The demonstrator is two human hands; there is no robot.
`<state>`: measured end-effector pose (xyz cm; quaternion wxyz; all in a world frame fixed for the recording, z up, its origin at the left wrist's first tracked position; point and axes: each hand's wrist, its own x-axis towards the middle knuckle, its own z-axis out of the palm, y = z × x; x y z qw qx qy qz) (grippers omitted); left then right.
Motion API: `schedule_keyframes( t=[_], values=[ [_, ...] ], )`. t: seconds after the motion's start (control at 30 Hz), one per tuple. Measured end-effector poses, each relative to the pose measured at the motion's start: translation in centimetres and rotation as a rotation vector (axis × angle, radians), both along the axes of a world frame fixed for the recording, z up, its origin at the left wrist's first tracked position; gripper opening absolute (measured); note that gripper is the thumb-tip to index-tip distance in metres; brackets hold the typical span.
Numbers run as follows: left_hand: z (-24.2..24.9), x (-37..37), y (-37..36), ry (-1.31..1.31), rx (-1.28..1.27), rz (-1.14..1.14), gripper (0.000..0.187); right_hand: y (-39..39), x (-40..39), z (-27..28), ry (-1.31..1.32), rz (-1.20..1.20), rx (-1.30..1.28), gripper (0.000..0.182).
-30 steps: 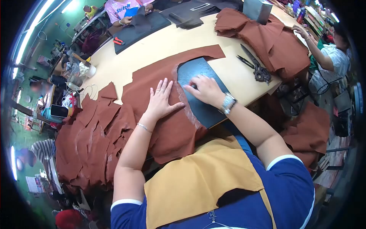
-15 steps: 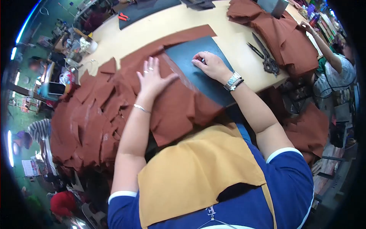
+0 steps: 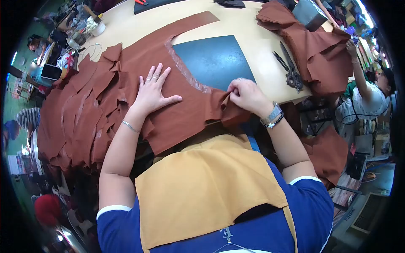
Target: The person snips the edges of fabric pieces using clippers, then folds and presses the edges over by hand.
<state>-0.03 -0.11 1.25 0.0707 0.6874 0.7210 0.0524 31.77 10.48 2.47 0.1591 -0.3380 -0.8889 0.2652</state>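
Bare tabletop (image 3: 265,55) lies open between the dark board (image 3: 213,61) and the black shears (image 3: 291,74), which block the right.

The wide reddish-brown sheet (image 3: 168,114) under my left hand (image 3: 154,89) is matt and mostly smooth, supple like thin leather or dense cloth; I can't tell which. Its curved edge has a rough, patchy whitish band. The flat dark blue-grey board (image 3: 215,63) is smooth, with a soft sheen like plastic or rubber. My pale cream worktop (image 3: 168,21) looks smooth and faintly satiny. The long-bladed dark scissors (image 3: 290,71) are metal, dull and mottled at the handles. The boxy grey block (image 3: 310,16) has a metallic look. My mustard-yellow apron (image 3: 211,177) is soft matt cloth; my silver watch (image 3: 275,113) is shiny metal.
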Motion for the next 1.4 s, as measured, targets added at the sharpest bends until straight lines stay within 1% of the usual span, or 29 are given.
schedule_keyframes(
  t=[0.03, 0.1, 0.13, 0.2, 0.23, 0.3, 0.33, 0.43, 0.47, 0.5, 0.57, 0.6, 0.63, 0.67, 0.7, 0.73, 0.77, 0.8, 0.83, 0.87, 0.9, 1.0, 1.07, 1.17, 1.2, 1.3, 1.4],
  values=[
    [0.6, 0.2, -0.3, -0.006, -0.020, 0.023, 0.113, 0.4, 0.2, 0.2, 0.043, 0.015, 0.100, 0.010],
    [2.4, 0.8, 0.0, 0.076, -0.076, 0.026, 0.102, 1.4, 0.4, 1.2, 0.029, -0.011, -0.136, 0.015],
    [2.8, 1.4, 0.3, 0.110, -0.102, 0.030, 0.097, 1.7, 0.5, 1.5, 0.038, 0.021, -0.261, 0.017],
    [2.5, 2.6, 2.2, -0.039, 0.095, -0.275, 0.084, 2.6, 0.8, 2.4, 0.046, 0.084, -0.495, 0.022],
    [2.4, 3.3, 3.3, -0.110, 0.202, -0.425, 0.077, 2.9, 0.8, 3.1, 0.030, 0.106, -0.528, 0.025],
    [1.7, 5.5, 5.9, -0.377, 0.138, -0.597, 0.058, 3.2, 1.0, 4.5, -0.004, 0.149, -0.597, 0.029],
    [1.6, 6.1, 6.9, -0.410, 0.155, -0.670, 0.049, 3.7, 1.3, 4.8, 0.015, 0.175, -0.546, 0.034],
    [1.4, 7.1, 8.7, -0.294, 0.000, -0.670, 0.042, 5.8, 3.1, 6.7, -0.069, 0.159, -0.523, 0.038],
    [1.3, 7.3, 9.0, -0.288, 0.009, -0.654, 0.042, 7.0, 4.2, 6.6, -0.090, 0.153, -0.469, 0.039],
    [1.1, 7.2, 9.1, -0.279, 0.014, -0.639, 0.042, 7.3, 4.9, 7.2, -0.091, 0.115, -0.347, 0.036],
    [0.5, 7.1, 9.4, -0.285, 0.069, -0.621, 0.043, 8.0, 5.9, 7.1, -0.211, -0.070, 0.048, 0.034],
    [0.3, 7.2, 9.5, -0.301, 0.121, -0.614, 0.044, 7.7, 5.4, 6.3, -0.205, -0.143, 0.539, 0.034],
    [0.0, 7.1, 9.4, -0.316, 0.174, -0.601, 0.045, 7.9, 4.9, 6.2, -0.246, -0.207, 0.644, 0.030],
    [-0.2, 7.1, 9.5, -0.328, 0.155, -0.577, 0.049, 7.7, 3.9, 5.6, -0.113, -0.160, 0.494, 0.029],
    [-0.3, 7.1, 9.6, -0.318, 0.174, -0.584, 0.049, 7.2, 2.7, 5.2, 0.019, -0.112, 0.343, 0.029],
    [-0.4, 7.0, 9.6, -0.307, 0.193, -0.592, 0.048, 6.1, 1.6, 4.7, 0.025, -0.023, 0.330, 0.028],
    [-0.6, 7.0, 9.6, -0.296, 0.211, -0.600, 0.048, 5.5, 0.5, 3.0, 0.092, 0.028, 0.056, 0.029],
    [-0.6, 7.0, 9.6, -0.307, 0.213, -0.600, 0.047, 5.0, -0.3, 1.3, 0.156, 0.127, 0.141, 0.031],
    [-0.7, 7.1, 9.7, -0.316, 0.215, -0.600, 0.046, 4.1, -1.2, 0.9, 0.099, 0.133, 0.020, 0.032],
    [-0.7, 7.0, 9.7, -0.325, 0.218, -0.600, 0.045, 3.8, -1.9, 0.2, 0.124, 0.139, 0.012, 0.029],
    [-0.8, 6.8, 9.8, -0.328, 0.226, -0.605, 0.040, 3.6, -2.4, -0.3, 0.149, 0.145, 0.005, 0.027],
    [-1.5, 5.8, 10.0, -0.326, 0.244, -0.606, 0.025, 3.6, -2.8, -0.7, 0.122, 0.057, -0.022, 0.018],
    [-1.8, 4.8, 10.5, -0.308, 0.246, -0.597, 0.015, 3.4, -2.8, -1.3, 0.164, 0.048, 0.049, 0.013],
    [-1.1, 3.3, 10.7, -0.292, 0.228, -0.667, 0.013, 2.6, -2.7, -1.6, 0.189, 0.047, 0.173, 0.010],
    [-1.0, 2.8, 10.8, -0.322, 0.241, -0.714, 0.011, 2.4, -2.7, -1.6, 0.192, 0.049, 0.216, 0.010],
    [-1.0, 2.2, 10.6, -0.195, 0.293, -0.682, 0.013, 2.0, -2.6, -1.9, 0.178, 0.084, 0.309, 0.013],
    [-1.7, 1.4, 10.7, -0.074, 0.437, -0.748, 0.015, 1.7, -2.5, -2.2, 0.093, 0.138, 0.470, 0.017]
  ],
)
